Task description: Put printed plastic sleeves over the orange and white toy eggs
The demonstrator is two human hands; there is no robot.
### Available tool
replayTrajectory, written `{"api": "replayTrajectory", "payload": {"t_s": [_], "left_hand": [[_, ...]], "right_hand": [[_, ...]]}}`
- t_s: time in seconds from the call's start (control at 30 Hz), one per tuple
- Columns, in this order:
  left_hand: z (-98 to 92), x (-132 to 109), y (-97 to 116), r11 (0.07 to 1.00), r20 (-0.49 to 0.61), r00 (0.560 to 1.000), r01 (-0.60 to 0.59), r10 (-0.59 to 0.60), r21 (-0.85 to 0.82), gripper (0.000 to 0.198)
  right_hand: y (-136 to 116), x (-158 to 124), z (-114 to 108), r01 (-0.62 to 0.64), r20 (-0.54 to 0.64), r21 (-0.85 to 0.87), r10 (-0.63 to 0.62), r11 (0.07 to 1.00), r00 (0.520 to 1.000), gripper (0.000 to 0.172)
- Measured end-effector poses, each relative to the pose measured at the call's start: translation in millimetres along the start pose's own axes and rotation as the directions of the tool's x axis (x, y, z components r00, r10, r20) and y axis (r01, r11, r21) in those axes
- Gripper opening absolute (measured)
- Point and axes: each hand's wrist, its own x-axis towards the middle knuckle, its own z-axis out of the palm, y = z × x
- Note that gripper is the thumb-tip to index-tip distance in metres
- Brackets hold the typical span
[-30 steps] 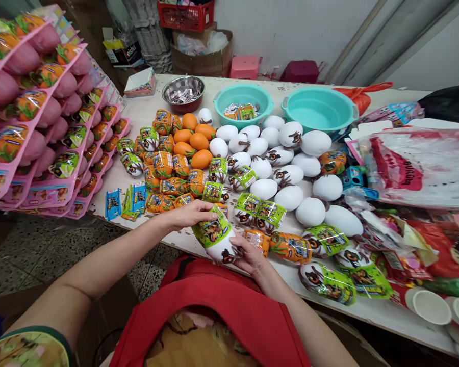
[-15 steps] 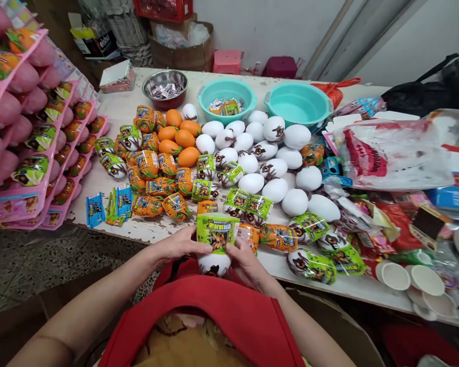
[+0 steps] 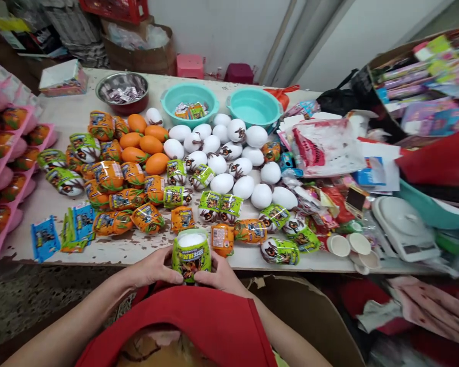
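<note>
Close to my apron, a white toy egg in a green printed sleeve (image 3: pixel 192 260) is held between both hands. My left hand (image 3: pixel 157 267) closes on its left side, thumb across the front. From the other side my right hand (image 3: pixel 221 275) grips it, thumb also on the front. The egg's white end shows at the sleeve's upper opening; its lower end is hidden. Just beyond lie an orange sleeved egg (image 3: pixel 182 218) and another orange one (image 3: pixel 222 239). Plain white eggs (image 3: pixel 221 183) and bare orange eggs (image 3: pixel 156 163) are grouped farther back.
Flat blue sleeves (image 3: pixel 46 238) lie at the table's front left. Pink egg trays (image 3: pixel 11 168) stand on the left. A metal bowl (image 3: pixel 141 97) and two turquoise basins (image 3: pixel 216 104) line the back. Paper cups (image 3: pixel 338 245) and a white scale (image 3: pixel 400 224) are on the right.
The green sleeve has come down around the egg, whose white end now shows at the top instead of below. The view has turned right, bringing the scale and a box of packages into sight.
</note>
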Motion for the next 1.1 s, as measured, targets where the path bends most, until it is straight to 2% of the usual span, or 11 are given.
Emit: {"api": "replayTrajectory", "payload": {"t_s": [0.23, 0.43, 0.6, 0.73, 0.83, 0.9, 1.0, 1.1], "left_hand": [[0.7, 20, 2, 0.998, 0.019, 1.000, 0.010, -0.011, 0.062, 0.072], [19.9, 42, 0, 0.996, 0.090, 0.995, 0.050, -0.044, -0.073, 0.064], [30.6, 56, -4, 0.980, 0.043, 0.999, 0.019, -0.011, -0.199, 0.059], [26.2, 58, -4, 0.976, -0.103, 0.995, -0.006, -0.017, -0.217, 0.060], [15.5, 55, -3, 0.960, -0.252, 0.968, -0.062, -0.008, -0.272, 0.063], [3.6, 50, -5, 0.954, -0.380, 0.925, -0.107, -0.008, -0.280, 0.067], [-21.7, 33, -17, 0.979, -0.555, 0.830, -0.067, -0.054, -0.194, 0.068], [-53.4, 5, -39, 0.991, -0.640, 0.766, -0.033, -0.058, -0.130, 0.062]], "right_hand": [[-7, -4, -9, 0.063, 0.025, 0.129, -0.067, 0.990, 0.997, 0.068], [4, -7, -21, 0.078, -0.124, 0.259, -0.047, 0.963, 0.991, 0.058], [6, -7, -22, 0.135, -0.228, 0.325, -0.061, 0.936, 0.972, 0.053], [1, 11, -21, 0.125, -0.273, 0.273, -0.048, 0.954, 0.961, 0.054], [-6, 37, -22, 0.117, -0.314, 0.212, -0.046, 0.970, 0.948, 0.051], [-15, 60, -21, 0.124, -0.306, 0.202, -0.057, 0.972, 0.950, 0.045], [-33, 102, -11, 0.099, -0.265, 0.160, -0.054, 0.982, 0.963, 0.038], [-52, 152, 13, 0.069, -0.263, 0.066, -0.049, 0.995, 0.964, 0.040]]}}
